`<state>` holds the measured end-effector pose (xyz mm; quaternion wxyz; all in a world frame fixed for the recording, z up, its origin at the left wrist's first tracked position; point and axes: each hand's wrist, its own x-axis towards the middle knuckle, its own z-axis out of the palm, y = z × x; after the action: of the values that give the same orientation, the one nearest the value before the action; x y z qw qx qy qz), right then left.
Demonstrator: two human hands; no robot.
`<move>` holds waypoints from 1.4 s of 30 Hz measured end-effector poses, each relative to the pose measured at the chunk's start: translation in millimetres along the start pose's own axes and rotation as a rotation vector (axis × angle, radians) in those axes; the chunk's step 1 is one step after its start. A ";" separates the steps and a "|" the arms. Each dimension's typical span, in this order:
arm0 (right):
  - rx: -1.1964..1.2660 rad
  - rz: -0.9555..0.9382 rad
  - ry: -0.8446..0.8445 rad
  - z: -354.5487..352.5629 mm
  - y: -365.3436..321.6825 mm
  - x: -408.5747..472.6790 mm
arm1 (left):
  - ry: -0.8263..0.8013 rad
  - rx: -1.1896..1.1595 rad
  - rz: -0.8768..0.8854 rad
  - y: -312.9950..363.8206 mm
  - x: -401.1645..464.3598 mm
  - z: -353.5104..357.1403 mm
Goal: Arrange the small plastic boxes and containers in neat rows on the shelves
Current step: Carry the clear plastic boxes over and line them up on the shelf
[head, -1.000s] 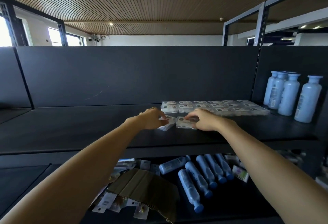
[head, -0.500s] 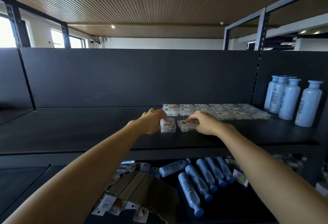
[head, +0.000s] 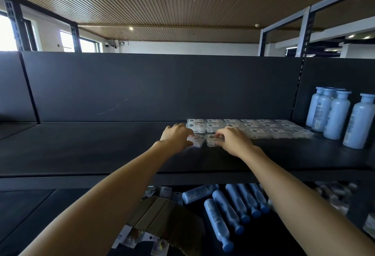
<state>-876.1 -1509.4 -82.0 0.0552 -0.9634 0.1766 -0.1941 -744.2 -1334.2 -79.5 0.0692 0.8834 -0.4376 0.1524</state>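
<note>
While curled, hands (head: 205, 139) on boxes (head: 204, 141)

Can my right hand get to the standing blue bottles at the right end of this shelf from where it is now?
Probably yes. The right hand grips a small clear box on the shelf; the upright blue bottles stand on the same shelf to its right, with only flat rows of boxes between.

Both bare forearms stretched forward, left hand (head: 176, 136) knuckles up, fingers curled, right hand (head: 233, 140) alongside, fingers bent down
</note>
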 end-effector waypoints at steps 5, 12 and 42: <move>-0.079 0.038 0.033 5.8 -8.3 11.0 | 0.051 -0.116 -0.086 12.1 10.8 15.3; -0.166 0.006 0.034 13.6 -5.3 24.5 | 0.102 -0.128 -0.133 15.2 26.6 33.4; -0.096 0.020 0.133 37.2 6.1 34.5 | 0.090 -0.345 -0.098 13.6 49.0 46.7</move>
<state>-833.6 -1526.1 -105.1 -0.0008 -0.9481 0.1984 -0.2485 -717.3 -1391.2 -107.5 0.2465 0.8710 -0.4103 0.1110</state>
